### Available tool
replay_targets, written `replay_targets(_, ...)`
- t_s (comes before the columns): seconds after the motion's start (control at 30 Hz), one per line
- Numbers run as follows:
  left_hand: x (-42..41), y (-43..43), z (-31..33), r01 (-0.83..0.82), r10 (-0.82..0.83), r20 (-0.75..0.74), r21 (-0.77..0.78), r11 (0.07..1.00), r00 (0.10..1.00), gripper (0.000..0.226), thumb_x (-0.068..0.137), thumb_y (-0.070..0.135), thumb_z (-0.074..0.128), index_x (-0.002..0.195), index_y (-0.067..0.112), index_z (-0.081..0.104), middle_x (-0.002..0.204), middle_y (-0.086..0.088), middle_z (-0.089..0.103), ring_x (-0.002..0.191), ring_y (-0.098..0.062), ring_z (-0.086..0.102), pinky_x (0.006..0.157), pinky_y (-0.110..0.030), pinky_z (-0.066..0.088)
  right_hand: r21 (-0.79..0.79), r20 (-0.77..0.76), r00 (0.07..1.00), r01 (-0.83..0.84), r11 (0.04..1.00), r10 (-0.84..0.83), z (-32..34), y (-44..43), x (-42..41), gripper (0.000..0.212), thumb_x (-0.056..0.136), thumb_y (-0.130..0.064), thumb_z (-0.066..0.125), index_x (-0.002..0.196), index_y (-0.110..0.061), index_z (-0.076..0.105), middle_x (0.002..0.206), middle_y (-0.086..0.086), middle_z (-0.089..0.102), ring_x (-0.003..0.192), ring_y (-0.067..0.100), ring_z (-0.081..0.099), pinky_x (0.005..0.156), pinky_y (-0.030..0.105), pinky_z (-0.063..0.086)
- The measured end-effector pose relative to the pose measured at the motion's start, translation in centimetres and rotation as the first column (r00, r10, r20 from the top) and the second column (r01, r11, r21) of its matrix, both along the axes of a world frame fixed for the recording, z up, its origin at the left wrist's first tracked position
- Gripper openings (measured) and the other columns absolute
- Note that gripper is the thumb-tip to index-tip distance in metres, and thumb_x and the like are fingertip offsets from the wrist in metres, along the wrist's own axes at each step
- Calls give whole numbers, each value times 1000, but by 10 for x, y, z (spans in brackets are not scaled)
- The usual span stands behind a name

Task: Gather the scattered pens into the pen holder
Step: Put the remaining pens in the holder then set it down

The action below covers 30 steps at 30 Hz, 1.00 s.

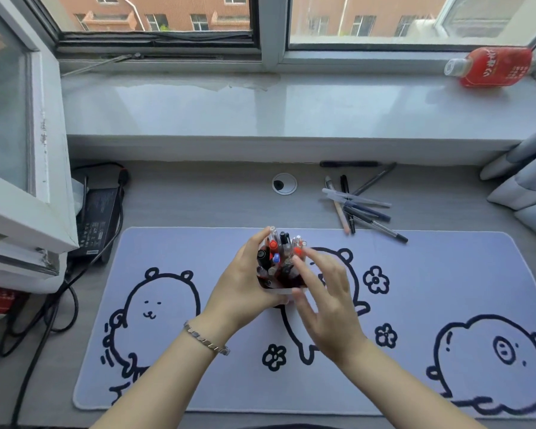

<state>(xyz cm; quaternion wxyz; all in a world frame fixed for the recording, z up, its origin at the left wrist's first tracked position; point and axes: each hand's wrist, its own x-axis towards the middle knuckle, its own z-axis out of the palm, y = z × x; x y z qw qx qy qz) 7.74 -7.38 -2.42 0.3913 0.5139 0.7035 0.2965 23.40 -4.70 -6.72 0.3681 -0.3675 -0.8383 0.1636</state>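
At the middle of the counter, on the far half of a pale lilac mat printed with black cartoon bears, stands the pen holder. Its rim shows whitish; its body is mostly hidden by the hands. It is packed with upright pens: clear barrels, black caps, two red caps and one blue tip are visible above the rim.

The left hand, bracelet at the wrist, is wrapped around the left side of the holder, fingers closed on it and reaching up alongside the pens. The right hand is spread open, fingers extended and blurred, against the right side of the holder and the pen tops; it grips nothing that can be made out.

Toward the far right of the counter, well apart from the holder, lies a loose pile of scattered pens, crossing one another, some black, some translucent, one cream; the nearest tips overlap the mat's far edge.

A red bottle lies on the windowsill at the right end.
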Motion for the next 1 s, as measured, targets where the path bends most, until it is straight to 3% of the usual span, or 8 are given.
replay_targets(0.17,4,3,4,-28,28,24,3,1000,999,96,55,24,88,128,46,31,106,34,46,100,-2,54,77,-3,39,-225,-76,988,115,968,-135,25,51,34,44,97,-35,38,123,-3,52,117,6,56,114,-3,41,102,12,27)
replay_targets(0.3,11,13,9,-2,1,32,10,1000,999,93,58,22,85,129,47,30,104,32,49,96,5,55,73,2,39,-338,325,904,385,859,-277,7,133,67,35,83,7,49,117,4,58,118,19,60,115,30,51,101,31,35)
replay_targets(0.43,16,24,10,11,-12,28,12,1000,1000,90,57,24,85,120,56,30,111,16,57,98,-5,59,79,-5,40,-410,642,765,394,823,-46,-11,173,61,49,83,7,44,129,-6,47,128,18,50,120,34,45,98,42,39)
replay_targets(0.63,15,31,7,21,-21,23,-11,1000,1000,91,56,25,85,122,55,29,110,15,57,97,-5,58,79,-5,39,-192,843,538,321,927,-11,-19,176,48,30,91,1,37,120,-5,48,124,15,53,115,32,48,91,39,40)
replay_targets(0.7,12,30,2,17,-17,14,-13,1000,1000,93,57,22,85,117,60,27,108,18,56,96,-2,58,77,-4,40,-319,751,661,359,877,3,-13,168,54,26,94,-3,35,116,-2,49,119,17,53,111,34,49,87,41,40)
replay_targets(0.83,8,29,-5,9,-8,23,-30,1000,1000,99,56,16,85,113,67,24,114,15,57,101,-8,60,86,-20,48,-567,293,934,343,749,-207,20,137,75,15,95,-11,42,100,-3,54,91,6,48,84,24,50,73,29,41)
replay_targets(0.9,8,30,-5,11,-10,32,-31,999,999,99,54,18,87,114,67,24,121,11,56,103,-12,60,82,-17,47,-666,78,924,328,670,-375,40,117,83,9,93,-12,49,91,-9,58,78,0,46,67,15,47,62,15,43)
replay_targets(1.0,9,31,-4,11,-9,40,-33,999,999,100,54,18,88,117,63,24,122,12,53,102,-10,60,70,-4,43,-815,-166,819,200,544,-550,67,89,86,8,89,-14,58,86,-19,64,71,-3,52,57,7,45,59,18,39)
